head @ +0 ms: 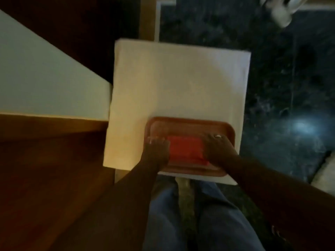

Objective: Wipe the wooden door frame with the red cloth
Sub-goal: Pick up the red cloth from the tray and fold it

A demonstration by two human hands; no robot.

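Observation:
A folded red cloth lies in a reddish-brown tray at the near edge of a white square tabletop. My left hand rests on the tray's left side, touching the cloth's left edge. On the tray's right side, against the cloth's right edge, is my right hand, which wears a ring. The picture is dim and blurred, so I cannot tell whether either hand grips the cloth or the tray. Brown wood of the door frame fills the lower left, and a wooden strip runs beyond the table.
A pale wall panel stands to the left, above the wood. Dark marbled floor spreads to the right. A blurred white object is at the top right. My legs in blue jeans are below the table edge.

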